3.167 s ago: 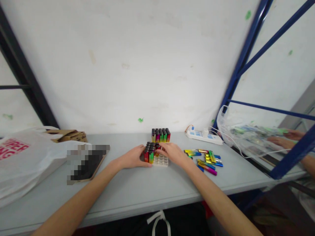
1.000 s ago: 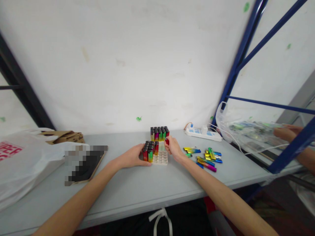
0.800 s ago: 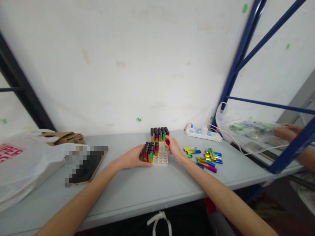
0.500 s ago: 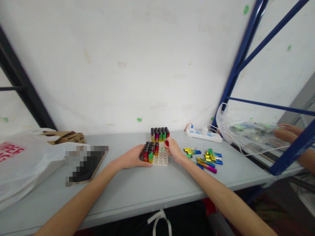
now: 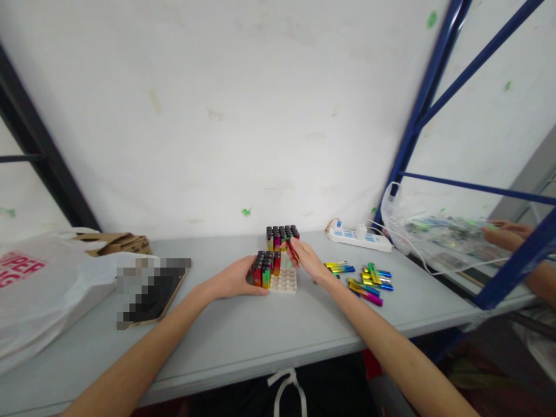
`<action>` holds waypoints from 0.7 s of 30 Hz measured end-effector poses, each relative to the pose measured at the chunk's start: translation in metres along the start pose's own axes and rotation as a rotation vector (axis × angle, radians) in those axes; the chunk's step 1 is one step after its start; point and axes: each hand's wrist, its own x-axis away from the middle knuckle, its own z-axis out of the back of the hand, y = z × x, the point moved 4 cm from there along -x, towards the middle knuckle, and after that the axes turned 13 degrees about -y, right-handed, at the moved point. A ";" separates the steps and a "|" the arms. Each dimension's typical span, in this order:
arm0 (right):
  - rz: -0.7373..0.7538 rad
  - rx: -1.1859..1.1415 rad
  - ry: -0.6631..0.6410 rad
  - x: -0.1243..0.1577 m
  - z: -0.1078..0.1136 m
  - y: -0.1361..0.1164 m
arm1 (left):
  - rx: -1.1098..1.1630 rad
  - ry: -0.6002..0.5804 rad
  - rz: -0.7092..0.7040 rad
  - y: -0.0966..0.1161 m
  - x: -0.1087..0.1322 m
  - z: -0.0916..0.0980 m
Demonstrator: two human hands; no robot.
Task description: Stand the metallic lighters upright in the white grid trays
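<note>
A white tray (image 5: pixel 284 282) with round sockets sits mid-table, its left columns filled with upright coloured lighters (image 5: pixel 264 268). My left hand (image 5: pixel 234 277) is curled against the tray's left side, gripping it. My right hand (image 5: pixel 306 259) hovers over the tray's far right part, fingers pinched on a red lighter (image 5: pixel 292 251) tilted above the empty sockets. A second tray full of lighters (image 5: pixel 282 237) stands just behind. Loose lighters (image 5: pixel 362 277) lie to the right of my right hand.
A white power strip (image 5: pixel 354 237) with cables lies at the back right. A white plastic bag (image 5: pixel 39 289), a brown cardboard box (image 5: pixel 117 243) and a dark tablet (image 5: pixel 150 292) sit left. Blue shelf posts (image 5: pixel 417 116) rise right, with a clear bag (image 5: pixel 434 237) and another person's hands (image 5: pixel 504 231).
My right hand picked up a red lighter and brought it over the tray's right side; now the lighter is tilted lower toward the sockets. My left hand has stayed on the tray.
</note>
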 end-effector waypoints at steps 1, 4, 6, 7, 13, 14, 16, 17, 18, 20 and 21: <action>0.031 0.086 -0.007 0.001 -0.001 -0.002 | 0.002 -0.001 0.001 0.000 0.000 0.000; 0.107 0.316 -0.001 0.005 -0.004 -0.012 | 0.017 -0.004 0.006 0.000 0.000 0.000; 0.148 0.426 0.016 0.009 -0.007 -0.020 | 0.021 -0.007 0.012 -0.001 0.000 0.000; 0.160 0.468 0.016 0.011 -0.008 -0.024 | 0.021 -0.009 0.015 -0.001 0.000 0.000; 0.153 0.520 -0.057 0.015 -0.013 -0.027 | -0.014 0.000 0.036 -0.002 0.000 0.000; 0.157 0.515 -0.088 0.015 -0.013 -0.025 | -0.017 0.002 0.041 -0.003 0.000 0.000; 0.156 0.507 -0.150 0.015 -0.014 -0.021 | -0.016 0.000 0.043 -0.003 0.000 -0.001; 0.152 0.508 -0.173 0.015 -0.015 -0.020 | -0.014 -0.002 0.043 -0.003 0.000 -0.001; 0.149 0.512 -0.189 0.015 -0.016 -0.019 | -0.012 -0.004 0.042 -0.002 0.000 -0.001; 0.145 0.521 -0.207 0.017 -0.017 -0.019 | -0.010 -0.002 0.039 -0.001 0.000 -0.001; 0.144 0.527 -0.214 0.017 -0.018 -0.021 | -0.010 0.000 0.038 -0.001 0.000 -0.001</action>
